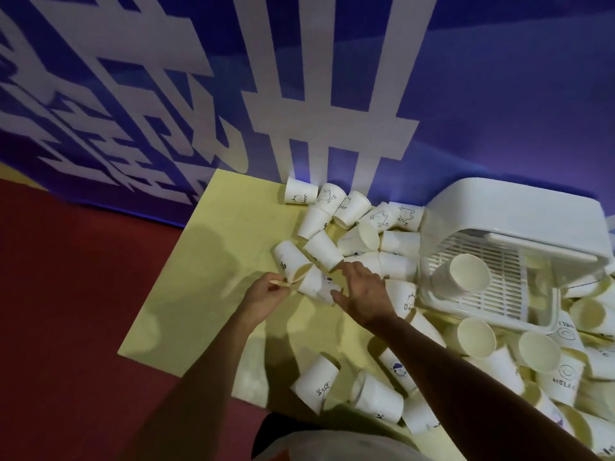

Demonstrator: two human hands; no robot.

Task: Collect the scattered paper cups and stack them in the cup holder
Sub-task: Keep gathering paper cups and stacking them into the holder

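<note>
Several white paper cups lie scattered on a pale yellow table (206, 261). My left hand (264, 296) pinches the rim of a tipped cup (293, 261) near the table's middle. Beside it lies another cup (316, 284), and my right hand (362, 291) hovers over its far end with fingers spread and relaxed. A white plastic cup holder (519, 211) with a slatted tray stands at the right, and one cup (466, 276) stands upright in it. More cups pile along the wall (349, 207) and at the lower right (539, 357).
A blue wall (499, 94) with large white lettering rises right behind the table. Red floor (66, 294) lies to the left of the table. Two cups (316, 387) lie near the table's front edge, close to my body.
</note>
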